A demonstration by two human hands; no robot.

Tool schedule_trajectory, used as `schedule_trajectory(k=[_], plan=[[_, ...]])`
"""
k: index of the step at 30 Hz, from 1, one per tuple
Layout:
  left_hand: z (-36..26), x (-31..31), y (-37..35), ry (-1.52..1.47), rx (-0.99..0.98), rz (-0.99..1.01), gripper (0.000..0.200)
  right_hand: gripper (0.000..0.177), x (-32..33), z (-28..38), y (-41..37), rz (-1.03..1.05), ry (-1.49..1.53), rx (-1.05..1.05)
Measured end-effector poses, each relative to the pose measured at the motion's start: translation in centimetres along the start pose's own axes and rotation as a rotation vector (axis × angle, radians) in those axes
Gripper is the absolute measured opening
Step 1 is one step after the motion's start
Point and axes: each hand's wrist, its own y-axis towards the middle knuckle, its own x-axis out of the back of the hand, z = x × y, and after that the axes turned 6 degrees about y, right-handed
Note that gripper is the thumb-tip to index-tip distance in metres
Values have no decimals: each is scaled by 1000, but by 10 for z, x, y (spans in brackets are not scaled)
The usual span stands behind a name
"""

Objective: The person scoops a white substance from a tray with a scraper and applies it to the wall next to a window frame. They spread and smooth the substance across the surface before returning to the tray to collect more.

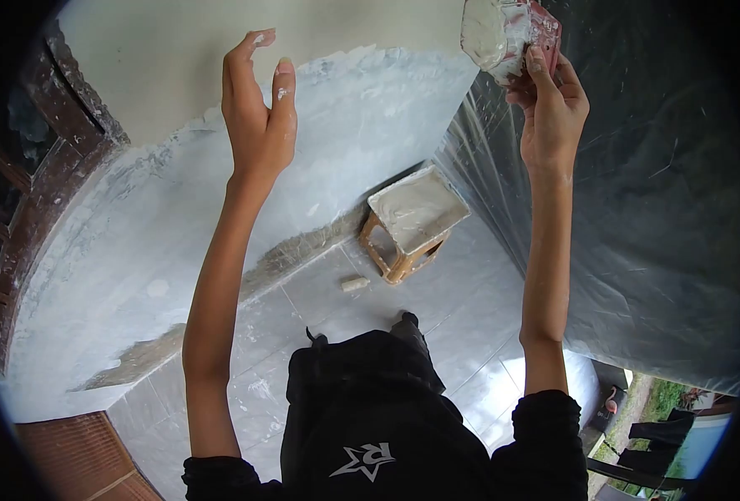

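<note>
My left hand is raised in front of the wall, its curved fingers and thumb apart with nothing between them. White smears mark its fingertips. Up at the top right, my right hand grips a reddish putty spreader thickly coated in off-white putty. The spreader's exact shape is partly hidden by that coating and my fingers. Behind both hands, the wall has a smooth cream upper area and a rougher whitish-blue area below, with a ragged border between them.
A putty-filled tray rests on a tan stool against the wall. Beside it, a small pale block lies on the tiled floor. Dark plastic sheeting hangs at right. A brown wooden window frame is at left.
</note>
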Motion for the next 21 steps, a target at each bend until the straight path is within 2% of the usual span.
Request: schedule_trajectory(k=[1,2,4,10,13,15,17,21], plan=[[-6,-14,-14,3,17,27,36,26,21,-6,-2,-12,12,-22],[-14,-29,-30,-17,74,71,36,20,37,-8,-7,-21,-14,-79],[-31,-60,-59,-27,159,135,36,19,86,-26,-7,-17,-9,-151],[-86,-162,-125,-52,331,179,36,19,201,-55,-10,19,-24,-364],[-108,-192,-160,-6,407,230,41,19,239,-60,-15,25,-68,-433],[-124,-202,-174,20,408,214,37,20,258,-70,-15,48,-69,-483],[-141,-207,-182,44,530,267,36,21,283,-87,-17,41,-86,-535],[-140,-220,-202,118,414,278,38,22,308,-114,-29,-27,-98,-629]])
